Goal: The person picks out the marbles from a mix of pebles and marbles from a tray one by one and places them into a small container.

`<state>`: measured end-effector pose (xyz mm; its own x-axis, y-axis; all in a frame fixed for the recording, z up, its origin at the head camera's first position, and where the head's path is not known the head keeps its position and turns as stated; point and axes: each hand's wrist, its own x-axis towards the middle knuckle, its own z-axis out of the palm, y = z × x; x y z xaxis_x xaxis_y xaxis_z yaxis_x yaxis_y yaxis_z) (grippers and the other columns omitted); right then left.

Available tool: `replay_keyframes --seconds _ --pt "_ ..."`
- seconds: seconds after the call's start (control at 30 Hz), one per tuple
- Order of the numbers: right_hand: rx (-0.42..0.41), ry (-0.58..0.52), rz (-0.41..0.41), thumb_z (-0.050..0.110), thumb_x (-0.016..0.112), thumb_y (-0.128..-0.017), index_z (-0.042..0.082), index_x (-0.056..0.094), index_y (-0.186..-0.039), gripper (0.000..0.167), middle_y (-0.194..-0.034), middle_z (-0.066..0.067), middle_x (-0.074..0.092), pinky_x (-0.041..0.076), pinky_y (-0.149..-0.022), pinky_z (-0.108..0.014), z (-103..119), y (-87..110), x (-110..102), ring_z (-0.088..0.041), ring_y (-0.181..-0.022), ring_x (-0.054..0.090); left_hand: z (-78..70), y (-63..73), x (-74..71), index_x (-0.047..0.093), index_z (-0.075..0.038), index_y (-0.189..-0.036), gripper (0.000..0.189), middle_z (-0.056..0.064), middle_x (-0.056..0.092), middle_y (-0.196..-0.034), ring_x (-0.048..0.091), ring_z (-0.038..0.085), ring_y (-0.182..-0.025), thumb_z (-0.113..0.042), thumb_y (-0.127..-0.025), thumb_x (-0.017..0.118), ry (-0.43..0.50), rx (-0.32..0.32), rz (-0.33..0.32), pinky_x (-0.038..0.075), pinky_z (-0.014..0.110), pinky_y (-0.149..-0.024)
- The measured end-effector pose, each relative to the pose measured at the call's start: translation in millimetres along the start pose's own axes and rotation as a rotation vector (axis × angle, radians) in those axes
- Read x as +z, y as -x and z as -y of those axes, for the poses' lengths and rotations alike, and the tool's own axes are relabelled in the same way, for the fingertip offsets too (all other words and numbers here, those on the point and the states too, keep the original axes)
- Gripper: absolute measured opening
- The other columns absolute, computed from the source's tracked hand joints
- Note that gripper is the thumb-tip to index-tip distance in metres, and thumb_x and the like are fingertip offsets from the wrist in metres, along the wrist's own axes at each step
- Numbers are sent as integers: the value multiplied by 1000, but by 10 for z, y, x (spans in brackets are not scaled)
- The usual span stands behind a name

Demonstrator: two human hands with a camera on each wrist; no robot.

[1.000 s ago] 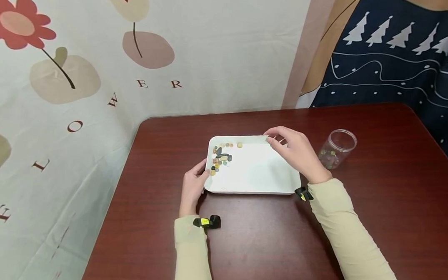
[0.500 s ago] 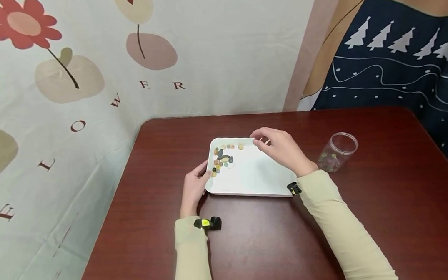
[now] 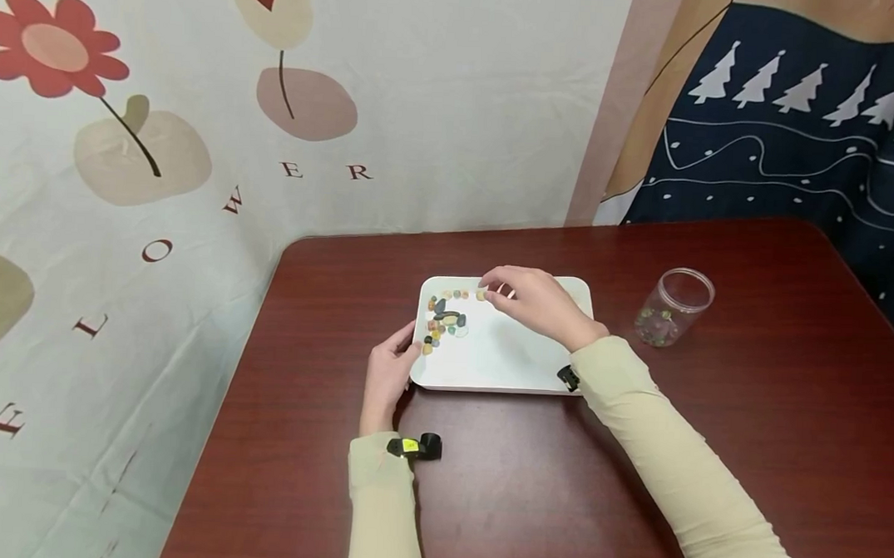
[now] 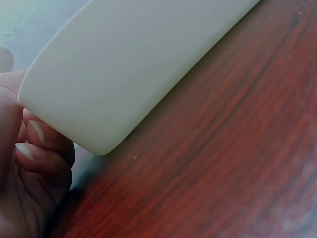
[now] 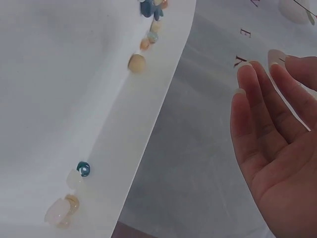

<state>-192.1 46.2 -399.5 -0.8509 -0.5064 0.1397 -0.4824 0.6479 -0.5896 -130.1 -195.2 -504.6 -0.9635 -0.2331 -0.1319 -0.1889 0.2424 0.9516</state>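
My left hand (image 3: pixel 389 372) grips the left edge of a white tray (image 3: pixel 503 373). In the left wrist view the fingers (image 4: pixel 47 161) curl beside the tray's side wall (image 4: pixel 109 84). My right hand (image 3: pixel 539 304) hovers over the tray's back rim, its fingertips by a pale yellow pebble (image 3: pixel 480 295). The right wrist view shows its fingers (image 5: pixel 247 129) loosely extended and nothing visible between them. Several coloured pebbles (image 3: pixel 448 319) form a shape at the tray's left side. More pebbles (image 5: pixel 57 212) lie along the back wall in the right wrist view, hidden behind my hand from the head view.
A clear plastic jar (image 3: pixel 674 307) with some small pebbles at its bottom stands right of the tray. Both rest on a dark red-brown wooden table (image 3: pixel 498 481). A printed curtain (image 3: pixel 462 105) hangs behind the table, with a navy tree-patterned cloth (image 3: pixel 782 144) at right.
My right hand has moved left along the tray's back rim, up to the pale yellow pebble. The left hand keeps its grip, and the view has shifted slightly.
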Motion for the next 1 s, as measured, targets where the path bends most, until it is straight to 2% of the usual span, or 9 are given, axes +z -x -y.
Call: replay_keyframes --seconds 0.23,0.43,0.6,0.87,0.93,1.0 --pt "-51 61 47 26 54 -87 18 62 -106 22 -91 10 60 45 -69 -25 5 -111 90 -6 -82 54 -6 5 -22 60 -31 -116 35 -6 61 -107 35 12 -34 -24 -82 59 -13 -2 -5 31 25 -30" --pt "-89 64 141 27 56 -87 15 62 -109 26 -89 7 60 45 -67 -26 22 -209 209 -7 -78 55 -6 10 -26 60 -30 -117 35 -3 62 -106 37 12 -35 -23 -82 59 -22 2 -11 32 26 -30" --pt "-98 109 196 25 59 -85 15 63 -109 27 -91 7 60 45 -67 -25 39 -276 333 -6 -74 54 -2 13 -16 60 -30 -117 36 -2 63 -105 37 13 -35 -23 -82 59 -16 4 -3 32 26 -30" --pt "-129 161 250 19 58 -84 14 65 -105 22 -83 9 58 43 -66 -24 82 -346 505 -7 -71 52 -9 24 -23 60 -27 -118 36 -1 63 -104 37 10 -34 -22 -82 59 -17 26 4 32 27 -31" --pt "-132 168 264 18 57 -84 14 65 -102 21 -81 8 57 42 -65 -23 72 -352 550 -7 -70 50 -102 74 -39 58 -24 -120 37 2 63 -106 36 7 -33 -20 -83 58 -14 15 17 32 25 -31" --pt "-136 176 275 16 56 -83 14 65 -99 18 -78 7 54 40 -63 -23 62 -358 591 -8 -68 47 -104 77 -48 58 -25 -120 37 1 62 -106 36 7 -33 -20 -83 58 -15 9 21 31 25 -30"
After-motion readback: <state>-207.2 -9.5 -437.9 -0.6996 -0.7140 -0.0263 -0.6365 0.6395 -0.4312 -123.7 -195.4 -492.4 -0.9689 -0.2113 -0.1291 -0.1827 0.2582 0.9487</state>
